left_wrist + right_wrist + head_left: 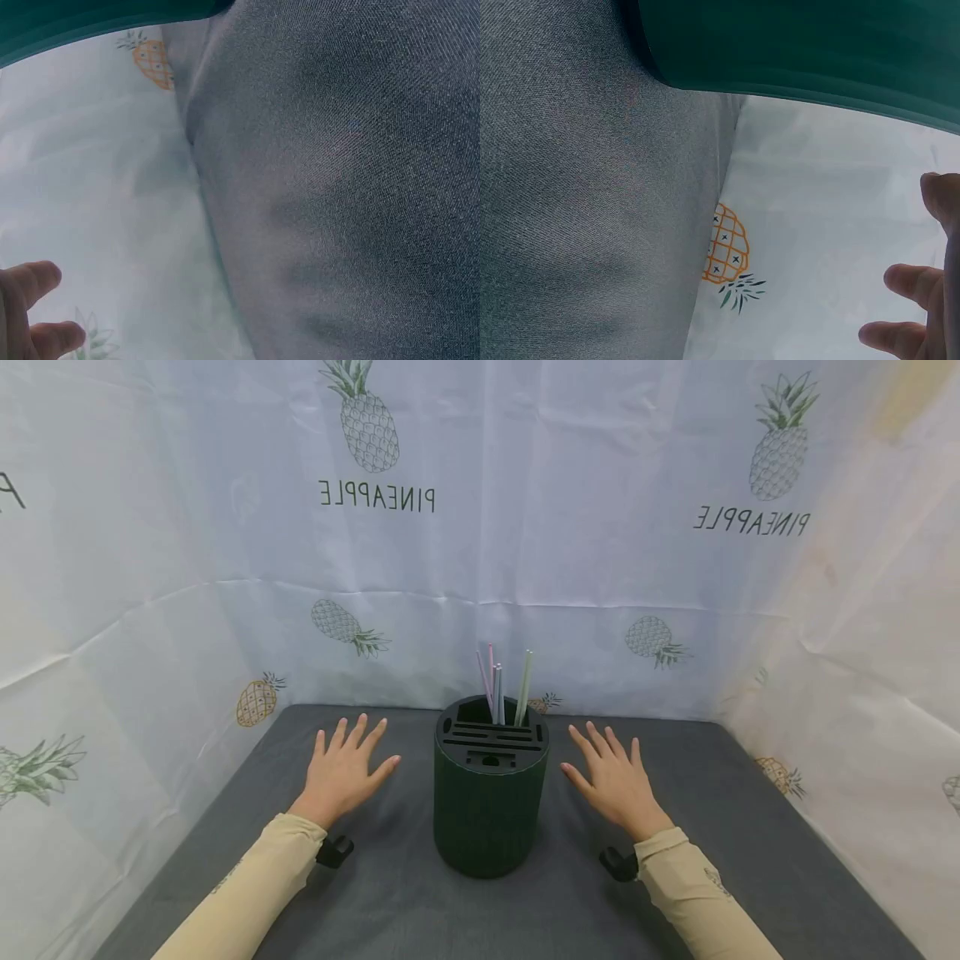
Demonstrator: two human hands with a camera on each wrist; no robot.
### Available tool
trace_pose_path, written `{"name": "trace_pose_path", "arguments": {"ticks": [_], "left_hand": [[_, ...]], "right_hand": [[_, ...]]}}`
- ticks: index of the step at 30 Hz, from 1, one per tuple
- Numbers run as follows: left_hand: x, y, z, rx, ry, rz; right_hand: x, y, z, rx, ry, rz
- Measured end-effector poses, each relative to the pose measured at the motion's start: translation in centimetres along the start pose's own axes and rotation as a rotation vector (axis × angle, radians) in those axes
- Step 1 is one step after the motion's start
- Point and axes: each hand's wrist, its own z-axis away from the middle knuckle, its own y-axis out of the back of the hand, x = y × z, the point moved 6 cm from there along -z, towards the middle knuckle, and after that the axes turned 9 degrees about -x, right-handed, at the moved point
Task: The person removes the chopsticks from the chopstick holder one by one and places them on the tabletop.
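A dark green cylindrical knife block with a slotted black top stands upright between the two hands. Thin sticks rise from the wide opening at its back: pink ones, grey ones and pale green ones. To its left, the left hand is held with fingers straight and spread, apart from the block and holding nothing. Mirroring it on the other side, the right hand also has spread fingers and nothing in it. Each wrist view shows the block's green side along the top and a few fingertips at a lower corner.
Dark grey cloth covers the table under the block. White curtains printed with pineapples enclose the back and both sides, meeting the table's edges. Black wrist cameras sit under both forearms by the beige sleeves.
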Motion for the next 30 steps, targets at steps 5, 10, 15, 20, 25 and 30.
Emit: {"name": "trace_pose_path", "arguments": {"ticks": [5,10,15,20,25,30], "left_hand": [[0.1,-0.4,0.0,-0.037,0.002,0.002],[0.4,-0.8,0.0,-0.108,0.01,-0.006],[0.3,-1.4,0.3,-0.178,0.018,0.035],[0.1,-1.3,0.5,-0.19,-0.005,0.091],[0.0,-0.5,0.1,-0.194,0.022,0.141],[0.8,1.7,-0.4,-0.177,-0.023,0.276]], "right_hand": [[0.2,-0.2,0.1,-0.013,-0.001,-0.004],[0.1,-0.1,0.2,-0.035,0.002,-0.005],[0.2,-0.2,0.2,-0.083,-0.023,-0.05],[0.6,-0.1,-0.1,-0.105,-0.035,-0.13],[0.8,1.1,-0.4,-0.107,-0.029,-0.263],[0.6,4.3,-1.0,-0.051,0.009,-0.497]]}}
